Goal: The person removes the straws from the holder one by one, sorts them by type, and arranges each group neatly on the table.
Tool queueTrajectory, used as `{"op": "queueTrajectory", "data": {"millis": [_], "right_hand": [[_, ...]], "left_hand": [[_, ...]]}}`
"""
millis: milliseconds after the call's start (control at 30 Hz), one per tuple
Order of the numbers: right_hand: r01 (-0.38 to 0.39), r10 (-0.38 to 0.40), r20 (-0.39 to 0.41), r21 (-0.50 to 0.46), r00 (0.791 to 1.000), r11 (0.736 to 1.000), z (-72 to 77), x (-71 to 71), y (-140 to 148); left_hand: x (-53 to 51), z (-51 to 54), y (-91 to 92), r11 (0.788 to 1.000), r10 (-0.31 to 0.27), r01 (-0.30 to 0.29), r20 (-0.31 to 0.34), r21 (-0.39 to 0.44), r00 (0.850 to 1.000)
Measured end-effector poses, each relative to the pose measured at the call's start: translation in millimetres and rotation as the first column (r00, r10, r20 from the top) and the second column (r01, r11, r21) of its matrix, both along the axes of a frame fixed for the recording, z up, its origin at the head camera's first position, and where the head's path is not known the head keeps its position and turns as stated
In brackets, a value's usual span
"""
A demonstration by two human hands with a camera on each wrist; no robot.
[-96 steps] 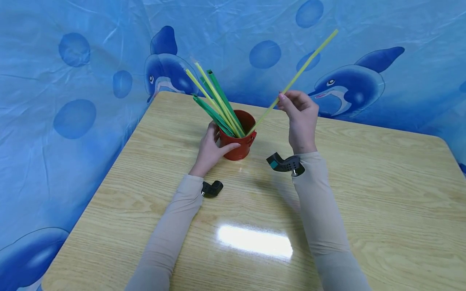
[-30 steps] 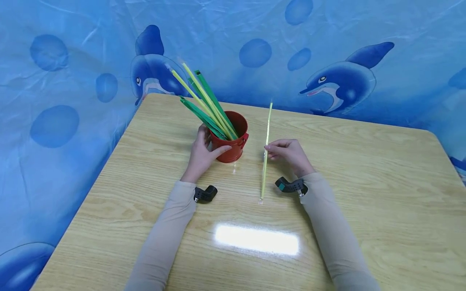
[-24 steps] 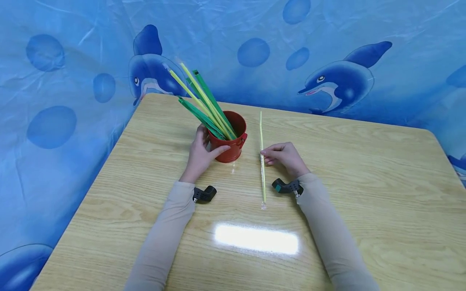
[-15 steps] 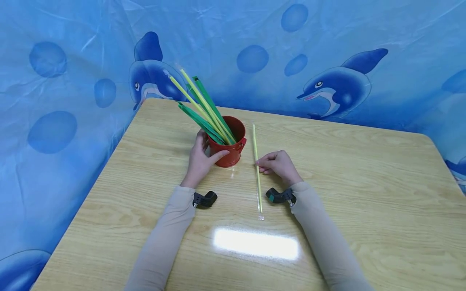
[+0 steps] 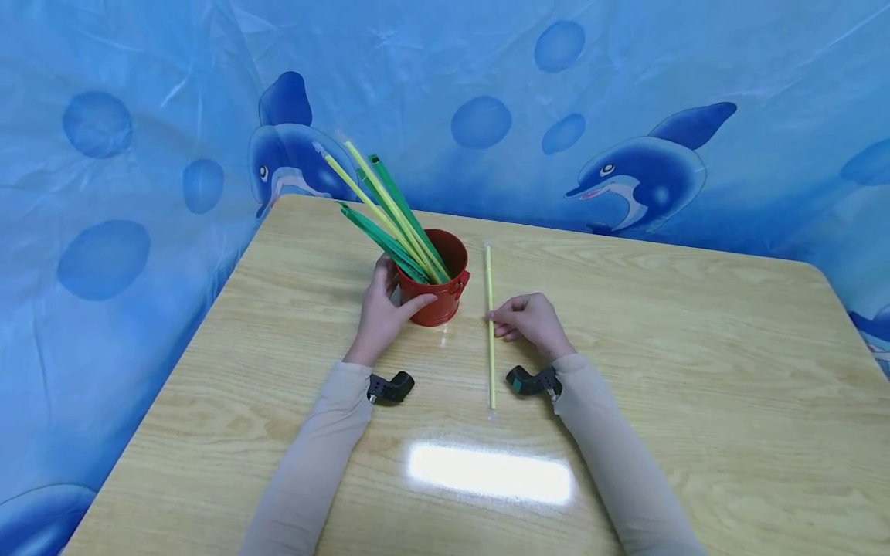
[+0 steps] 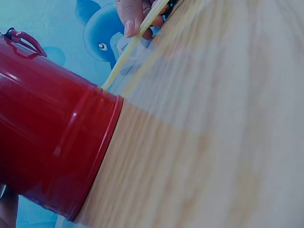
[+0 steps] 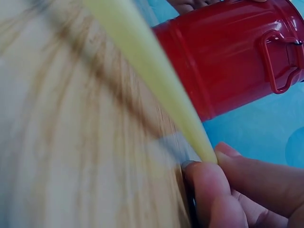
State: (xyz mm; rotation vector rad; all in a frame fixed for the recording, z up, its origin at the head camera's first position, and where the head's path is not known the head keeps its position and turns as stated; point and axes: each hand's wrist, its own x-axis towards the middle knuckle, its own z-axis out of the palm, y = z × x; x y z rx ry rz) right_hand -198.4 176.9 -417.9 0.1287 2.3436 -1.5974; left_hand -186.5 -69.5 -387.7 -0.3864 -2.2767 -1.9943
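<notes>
My left hand [image 5: 381, 320] grips the side of a small red metal bucket [image 5: 445, 303], thumb across its front. Inside lean yellow straws [image 5: 361, 193] in clear wrappers and green strips [image 5: 378, 232], probably wrapped straws too. Right of the bucket, my right hand [image 5: 534, 323] pinches one yellow straw [image 5: 490, 363] near its middle between thumb and fingers. That straw points away from me, low at the tabletop. The right wrist view has the straw [image 7: 152, 71] close up, pinched by the fingertips, beside the bucket [image 7: 223, 52]. The left wrist view shows the bucket wall [image 6: 52, 118] filling its left side.
A light wood-grain table [image 5: 681, 386] carries the bucket, with a bright light reflection near its front. Behind and to the left hangs a blue sheet [image 5: 403, 62] printed with dolphins. Small black wrist cameras [image 5: 391, 387] sit at both cuffs.
The right hand has drawn the yellow straw out of the bucket, turned it lengthwise and lowered it to the table. The left hand keeps its hold on the bucket. The head view has shifted slightly.
</notes>
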Motion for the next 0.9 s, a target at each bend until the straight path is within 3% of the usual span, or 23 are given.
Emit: {"op": "queueTrajectory", "data": {"millis": [267,600,833,900], "right_hand": [[-0.004,0.004,-0.012,0.030,1.000,1.000,0.3,-3.2,1.6],[0.001,0.000,-0.018,0.065,1.000,0.998,-2.9,4.3,2.5],[-0.027,0.027,-0.006,0.049,1.000,0.998,-2.0,0.6,3.2],[-0.046,0.046,-0.011,0.049,0.999,0.998,-0.7,-1.3,4.2]], "left_hand": [[-5.3,-2.7,1.5,1.000,0.009,-0.009,0.015,0.001,1.000],[-4.1,-5.3,1.2,0.999,-0.034,0.034,0.020,-0.019,0.999],[-20.7,-31.8,-1.9,1.000,-0.017,0.017,0.019,0.003,1.000],[-23.1,-33.4,-2.6,1.000,-0.011,0.011,-0.001,0.010,1.000]]}}
